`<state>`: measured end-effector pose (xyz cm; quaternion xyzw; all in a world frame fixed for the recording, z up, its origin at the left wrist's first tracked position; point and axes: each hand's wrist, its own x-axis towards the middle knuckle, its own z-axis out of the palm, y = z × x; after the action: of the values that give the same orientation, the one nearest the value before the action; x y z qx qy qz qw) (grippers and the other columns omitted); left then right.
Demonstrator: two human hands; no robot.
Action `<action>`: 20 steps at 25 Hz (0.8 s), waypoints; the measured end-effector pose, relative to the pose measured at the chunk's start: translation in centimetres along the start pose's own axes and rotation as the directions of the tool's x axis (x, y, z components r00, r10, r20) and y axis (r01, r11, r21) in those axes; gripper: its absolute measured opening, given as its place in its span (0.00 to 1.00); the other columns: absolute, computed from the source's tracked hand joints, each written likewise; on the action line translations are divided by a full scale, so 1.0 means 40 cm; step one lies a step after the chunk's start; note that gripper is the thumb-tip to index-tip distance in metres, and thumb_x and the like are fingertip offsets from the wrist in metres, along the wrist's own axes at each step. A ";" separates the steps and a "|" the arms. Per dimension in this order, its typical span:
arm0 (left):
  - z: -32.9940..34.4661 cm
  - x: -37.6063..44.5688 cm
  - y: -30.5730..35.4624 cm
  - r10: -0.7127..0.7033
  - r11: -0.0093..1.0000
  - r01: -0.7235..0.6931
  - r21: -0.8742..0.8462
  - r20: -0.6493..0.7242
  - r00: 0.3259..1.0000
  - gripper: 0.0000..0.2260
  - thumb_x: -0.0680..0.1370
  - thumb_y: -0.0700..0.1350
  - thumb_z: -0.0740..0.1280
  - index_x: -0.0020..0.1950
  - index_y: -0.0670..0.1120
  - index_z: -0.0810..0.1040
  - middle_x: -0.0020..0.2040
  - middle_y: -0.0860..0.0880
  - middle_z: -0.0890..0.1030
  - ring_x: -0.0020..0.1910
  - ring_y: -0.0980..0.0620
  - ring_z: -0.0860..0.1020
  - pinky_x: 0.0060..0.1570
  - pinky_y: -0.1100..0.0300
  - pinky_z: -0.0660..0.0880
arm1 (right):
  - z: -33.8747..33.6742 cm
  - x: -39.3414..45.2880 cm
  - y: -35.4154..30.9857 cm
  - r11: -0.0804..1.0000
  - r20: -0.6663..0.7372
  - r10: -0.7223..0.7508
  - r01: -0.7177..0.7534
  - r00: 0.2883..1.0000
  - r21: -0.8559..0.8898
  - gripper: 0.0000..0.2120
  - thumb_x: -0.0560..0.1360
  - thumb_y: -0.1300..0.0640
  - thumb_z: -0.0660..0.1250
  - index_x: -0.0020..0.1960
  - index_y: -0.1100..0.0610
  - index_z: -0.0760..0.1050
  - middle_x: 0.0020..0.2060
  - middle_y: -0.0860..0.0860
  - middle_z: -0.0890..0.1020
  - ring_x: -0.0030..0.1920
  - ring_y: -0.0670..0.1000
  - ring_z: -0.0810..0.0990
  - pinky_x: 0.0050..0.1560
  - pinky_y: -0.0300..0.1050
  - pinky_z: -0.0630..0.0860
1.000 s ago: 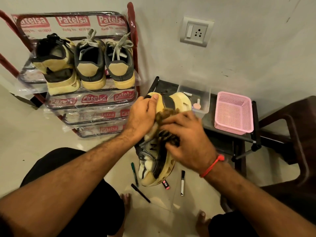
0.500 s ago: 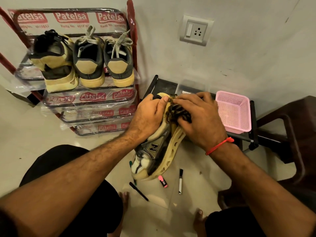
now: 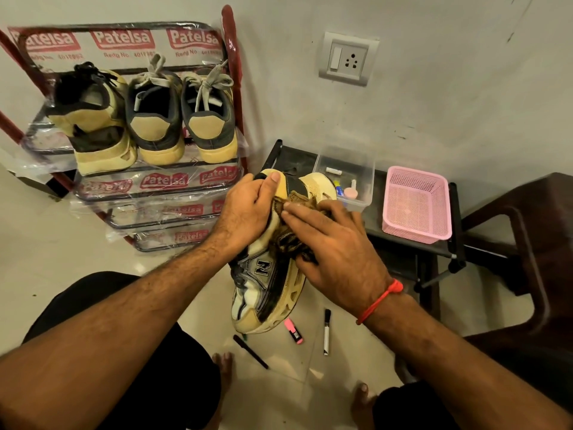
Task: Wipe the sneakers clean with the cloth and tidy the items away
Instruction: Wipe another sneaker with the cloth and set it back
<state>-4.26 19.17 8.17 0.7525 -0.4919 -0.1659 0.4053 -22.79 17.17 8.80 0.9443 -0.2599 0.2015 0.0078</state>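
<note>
A yellow, black and white sneaker (image 3: 263, 287) hangs in mid-air over the floor, heel up and toe down. My left hand (image 3: 248, 209) grips its heel end, thumb on the yellow heel. A dark brown cloth (image 3: 291, 240) lies against the sneaker's sole side, and my right hand (image 3: 335, 252) presses it there, fingers spread flat over the cloth. Three more sneakers (image 3: 152, 119) stand heel-out on the top shelf of the red shoe rack (image 3: 235, 97) at the left.
A low black table (image 3: 406, 246) by the wall carries a clear plastic box (image 3: 359, 181) of small items and a pink basket (image 3: 415, 203). A pink highlighter (image 3: 294, 330), a marker (image 3: 326, 330) and a black pen (image 3: 251, 352) lie on the floor. A brown chair (image 3: 533, 243) stands at right.
My right hand with the cloth slid up to the sneaker's heel end, then back down along the sole to its middle. My left hand kept its grip on the heel.
</note>
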 end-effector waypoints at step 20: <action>0.048 -0.073 -0.011 0.552 0.768 -0.618 0.170 0.314 0.772 0.24 0.83 0.61 0.52 0.54 0.47 0.81 0.56 0.47 0.75 0.49 0.55 0.68 0.35 0.51 0.77 | -0.061 0.037 0.104 0.799 0.075 0.327 -0.318 0.942 0.511 0.13 0.76 0.53 0.68 0.59 0.53 0.80 0.50 0.50 0.82 0.52 0.50 0.79 0.56 0.54 0.78</action>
<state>-6.59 20.95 6.19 0.5801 -0.7669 -0.0553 0.2690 -24.60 13.16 11.23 0.8518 -0.3530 0.2701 -0.2775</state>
